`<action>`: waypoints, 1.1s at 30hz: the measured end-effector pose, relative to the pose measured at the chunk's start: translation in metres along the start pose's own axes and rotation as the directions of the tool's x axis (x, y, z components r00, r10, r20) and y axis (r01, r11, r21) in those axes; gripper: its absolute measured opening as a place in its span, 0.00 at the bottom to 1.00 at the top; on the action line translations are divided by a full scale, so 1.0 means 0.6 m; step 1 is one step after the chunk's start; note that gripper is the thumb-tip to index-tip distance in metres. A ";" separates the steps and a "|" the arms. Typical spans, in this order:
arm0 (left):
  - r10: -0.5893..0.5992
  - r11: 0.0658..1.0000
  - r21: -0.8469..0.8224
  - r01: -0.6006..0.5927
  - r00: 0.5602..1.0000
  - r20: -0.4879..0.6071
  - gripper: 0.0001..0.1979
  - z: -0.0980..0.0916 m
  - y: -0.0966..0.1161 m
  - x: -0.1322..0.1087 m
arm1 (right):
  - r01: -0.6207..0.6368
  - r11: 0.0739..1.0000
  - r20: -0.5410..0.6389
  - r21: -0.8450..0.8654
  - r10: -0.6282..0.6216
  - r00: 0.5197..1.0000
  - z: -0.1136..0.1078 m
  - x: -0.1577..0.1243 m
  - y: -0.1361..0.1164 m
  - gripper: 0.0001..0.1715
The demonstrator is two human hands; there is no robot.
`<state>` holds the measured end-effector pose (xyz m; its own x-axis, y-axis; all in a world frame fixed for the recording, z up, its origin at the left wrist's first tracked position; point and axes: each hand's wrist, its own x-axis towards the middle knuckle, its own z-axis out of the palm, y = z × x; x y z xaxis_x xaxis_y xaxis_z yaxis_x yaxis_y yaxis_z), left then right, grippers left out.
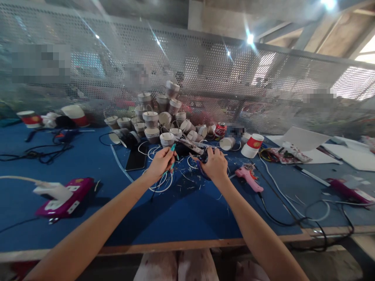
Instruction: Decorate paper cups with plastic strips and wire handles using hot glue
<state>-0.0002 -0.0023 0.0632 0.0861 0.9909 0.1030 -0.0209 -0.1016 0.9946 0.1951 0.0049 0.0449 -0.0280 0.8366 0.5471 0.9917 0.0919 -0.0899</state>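
Observation:
My left hand (161, 162) is closed in a pinch over the middle of the blue table. A thin dark strand (155, 189) hangs below its fingers; teal shows at the fingertips. My right hand (216, 164) is wrapped round the dark handles of a pair of scissors (193, 146). Its metal blades point left and away from me, just beyond my left fingertips. Whether the blades touch the strand, I cannot tell. Below and between the hands lie loops of white cord (162, 186) and scattered pale clippings. Many small bucket-like cups (151, 119) with pale rims are heaped behind.
A phone (136, 159) lies left of my left hand. On the right are a pink glue gun (249, 177), a red-and-white paper cup (252, 146) and a drink can (220, 130). A purple power strip (79, 195) sits at left. A perforated metal screen (211, 74) stands behind the table.

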 end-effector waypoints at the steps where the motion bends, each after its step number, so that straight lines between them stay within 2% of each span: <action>1: 0.021 0.999 0.039 -0.021 1.000 -0.007 0.12 0.000 -0.001 0.000 | 0.002 1.000 0.005 -0.002 -0.002 1.000 -0.001 0.000 -0.001 0.40; 4: 0.114 0.973 0.209 -0.099 0.992 -0.058 0.11 0.001 0.000 -0.005 | -0.004 1.000 0.002 -0.005 0.004 1.000 -0.005 0.000 -0.005 0.39; 7: 0.235 0.906 0.378 -0.188 0.969 -0.081 0.09 0.003 0.009 -0.014 | -0.013 1.000 -0.026 -0.005 0.013 1.000 -0.012 0.000 -0.009 0.39; 10: 0.285 0.871 0.435 -0.226 0.956 -0.074 0.09 0.004 0.015 -0.021 | -0.018 1.000 -0.045 -0.004 0.017 0.999 -0.015 -0.001 -0.011 0.39; 15: 0.226 0.905 0.386 -0.177 0.970 -0.085 0.09 0.005 0.008 -0.018 | -0.002 1.000 -0.048 -0.006 0.002 0.999 -0.011 -0.002 -0.010 0.39; 20: 0.078 0.978 0.197 -0.069 0.996 -0.040 0.09 0.012 0.007 -0.015 | 0.011 1.000 -0.052 0.006 -0.011 0.999 -0.005 0.000 -0.008 0.38; 24: 0.092 0.983 0.164 -0.082 0.994 -0.055 0.09 0.008 0.010 -0.012 | -0.003 0.994 0.035 0.110 -0.001 0.999 -0.007 -0.001 -0.006 0.34; 30: 0.263 0.887 0.411 -0.209 0.961 -0.080 0.08 -0.019 0.018 -0.006 | -0.001 0.955 0.240 0.298 -0.074 0.968 -0.039 0.002 0.003 0.23; 33: 0.385 0.813 0.515 -0.273 0.915 -0.122 0.08 -0.029 0.030 -0.006 | -0.010 0.849 0.256 0.529 -0.148 0.955 -0.060 0.005 0.008 0.23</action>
<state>-0.0181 -0.0062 0.0803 -0.0512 0.8782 0.4756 0.4725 -0.3982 0.7862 0.2045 -0.0114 0.0760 -0.2057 0.9237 0.3233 0.7757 0.3553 -0.5216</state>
